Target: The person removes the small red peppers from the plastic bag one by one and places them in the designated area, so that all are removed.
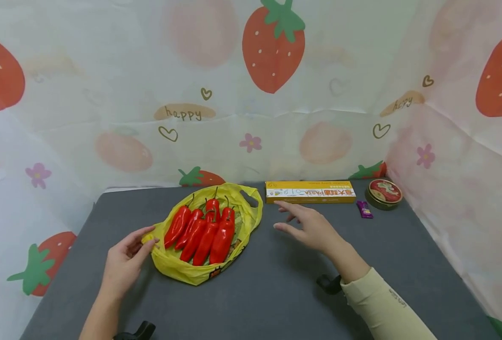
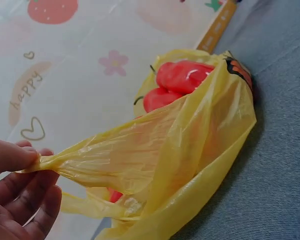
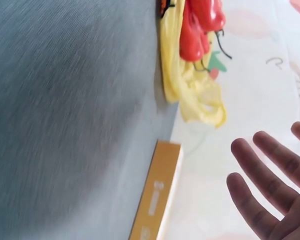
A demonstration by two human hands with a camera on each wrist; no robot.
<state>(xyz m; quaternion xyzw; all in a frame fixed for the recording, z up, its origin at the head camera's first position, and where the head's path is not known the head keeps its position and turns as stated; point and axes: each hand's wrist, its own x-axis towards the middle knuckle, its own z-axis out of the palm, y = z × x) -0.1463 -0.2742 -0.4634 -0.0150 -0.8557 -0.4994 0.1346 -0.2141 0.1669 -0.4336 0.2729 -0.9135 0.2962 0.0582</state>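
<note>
Several red peppers (image 1: 203, 232) with dark stems lie in an opened yellow plastic bag (image 1: 178, 270) on the dark table. At the bag's left side, my left hand (image 1: 125, 259) pinches a gathered bit of its edge between thumb and index finger; the left wrist view has the film (image 2: 120, 155) stretched taut from those fingertips. My right hand (image 1: 308, 226) hovers right of the bag with fingers extended, holding nothing. In the right wrist view the spread fingers (image 3: 270, 182) touch neither the bag nor the box.
Along the table's back edge lies a long yellow pasta box (image 1: 310, 192). To its right are a small purple packet (image 1: 364, 209) and a round tin (image 1: 384, 194) with a red lid. A strawberry-print cloth (image 1: 251, 118) hangs behind the table (image 1: 259, 307).
</note>
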